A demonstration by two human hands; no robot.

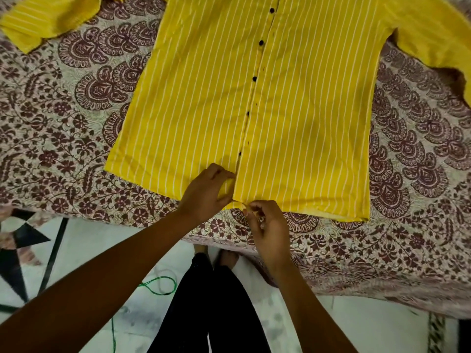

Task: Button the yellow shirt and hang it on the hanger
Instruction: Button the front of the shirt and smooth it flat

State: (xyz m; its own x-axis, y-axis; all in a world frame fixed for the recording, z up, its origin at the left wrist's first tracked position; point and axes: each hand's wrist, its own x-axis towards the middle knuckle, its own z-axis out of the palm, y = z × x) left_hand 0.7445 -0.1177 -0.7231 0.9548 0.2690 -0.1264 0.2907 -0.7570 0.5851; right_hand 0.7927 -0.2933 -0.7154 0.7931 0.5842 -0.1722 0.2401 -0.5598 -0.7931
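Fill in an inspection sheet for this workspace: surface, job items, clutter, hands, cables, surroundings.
Surface: bed covered by a maroon-and-cream printed bedsheet, the work area.
Job items: yellow shirt with white stripes lies flat, front up, sleeves spread to both sides; dark buttons run along the placket, lower ones partly hidden at the overlap. No hanger seen.
Clutter: nothing seen.
Hands: left hand pinches the left front panel near the hem; right hand pinches the hem at the placket's bottom edge.
Cables: thin green cord loops on the floor by the legs.
Surroundings: pale marbled floor with a black geometric inlay; the person stands at the bed edge in dark trousers, feet bare.
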